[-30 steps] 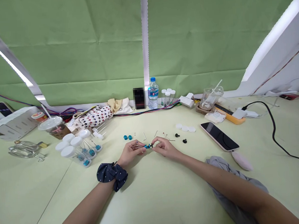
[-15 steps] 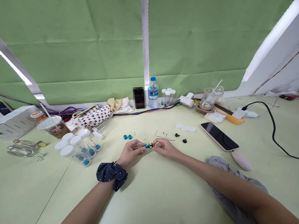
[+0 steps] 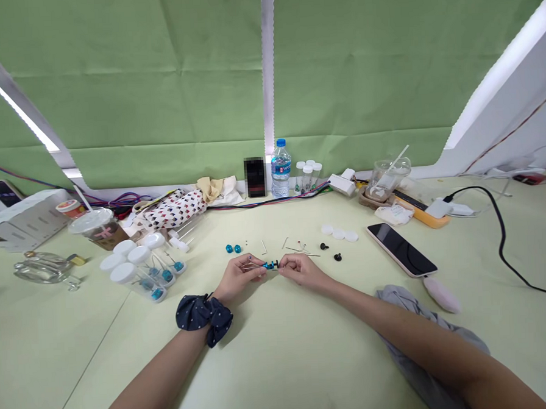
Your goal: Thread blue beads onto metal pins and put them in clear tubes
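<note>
Pinching a small, glossy blue part [image 3: 269, 265] with a round black end [image 3: 278, 264], the left hand [image 3: 239, 277] held it over the table [image 3: 284, 344], between both hands; from afar, I couldn't tell whether the right hand [image 3: 304, 272] gripped that black end.

Backdrop: green blinds [image 3: 157, 82], two wide panels with a pale strip [image 3: 268, 70] between.
Counter [image 3: 285, 362]: pale yellow-green, seam at left on my feed.
Back middle: water bottle [image 3: 281, 173], upright, blue cap; just beside it a dark device [image 3: 255, 180], screen pixelated, can't read it.
Back left: patterned fabric [image 3: 177, 208]; lidded drink cup [image 3: 104, 230] with straw; white boxes [image 3: 27, 220], phone propped behind them.
Right: phone [image 3: 401, 249] lying flat, pale pink item [image 3: 441, 294] at its near corner; crumpled grey cloth [image 3: 397, 295].
Far right: yellow-orange bar [image 3: 428, 216], white plug [image 3: 438, 208], black cable [image 3: 501, 235] curving forward.
</note>
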Tool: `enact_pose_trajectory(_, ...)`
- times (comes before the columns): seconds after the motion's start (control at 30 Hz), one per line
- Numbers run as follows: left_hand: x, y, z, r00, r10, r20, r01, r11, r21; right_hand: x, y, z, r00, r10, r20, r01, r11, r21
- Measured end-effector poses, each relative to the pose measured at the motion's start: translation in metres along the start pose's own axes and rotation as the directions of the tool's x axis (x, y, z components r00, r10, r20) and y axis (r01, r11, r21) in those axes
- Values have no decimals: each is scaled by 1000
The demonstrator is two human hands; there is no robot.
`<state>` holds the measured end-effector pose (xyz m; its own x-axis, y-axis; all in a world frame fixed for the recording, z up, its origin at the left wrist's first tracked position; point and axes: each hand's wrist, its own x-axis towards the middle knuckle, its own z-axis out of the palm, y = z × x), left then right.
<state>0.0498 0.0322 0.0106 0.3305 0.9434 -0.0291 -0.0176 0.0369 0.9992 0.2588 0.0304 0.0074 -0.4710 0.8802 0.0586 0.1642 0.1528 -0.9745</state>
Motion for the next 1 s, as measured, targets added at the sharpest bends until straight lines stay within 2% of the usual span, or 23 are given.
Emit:
enact_pose_trajectory(0.57,0,2,0,1000,2,2,-2,1000,-2,0,2,-1,1000,-2,4,2,999,37)
enact_pose_trajectory(0.8,0,2,1,1000,-3,-8,3,1000,3,1,3,1,1000,-3,-6,3,1000,-16)
enact_pose_trajectory(1.0,-1,4,1,1000,-3,-1,3,1000,3,-1,-2,0,1000,2,-1,-2,999,35)
